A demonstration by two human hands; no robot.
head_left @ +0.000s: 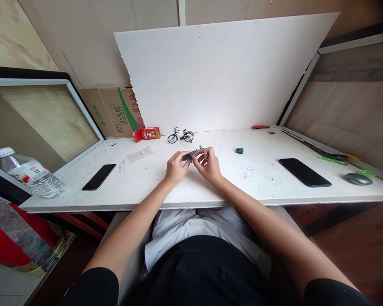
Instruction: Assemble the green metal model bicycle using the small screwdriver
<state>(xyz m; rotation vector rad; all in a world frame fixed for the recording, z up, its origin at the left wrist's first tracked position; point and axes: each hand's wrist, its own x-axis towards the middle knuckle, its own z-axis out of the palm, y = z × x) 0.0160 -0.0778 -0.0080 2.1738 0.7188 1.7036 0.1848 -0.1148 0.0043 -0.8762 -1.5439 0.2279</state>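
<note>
Both hands meet over the middle of the white table, pinching a small dark green model piece [193, 153] with uneven, knobby edges. My left hand [176, 165] is closed on its left end. From the other side, my right hand [210, 164] grips it with thumb and fingers, which hide part of it. A separate small green block [239, 151] lies on the table to the right of my hands. Just behind them stands a black miniature bicycle [181, 135], upright. The piece's exact kind is too small to make out.
On the left are a phone [99, 177], a clear plastic bag [140, 154], a red box [150, 133] and a water bottle [30, 173]. Another phone [305, 172], a grey mouse [358, 179] and a red-handled tool [260, 127] lie right. A white board [210, 76] stands behind.
</note>
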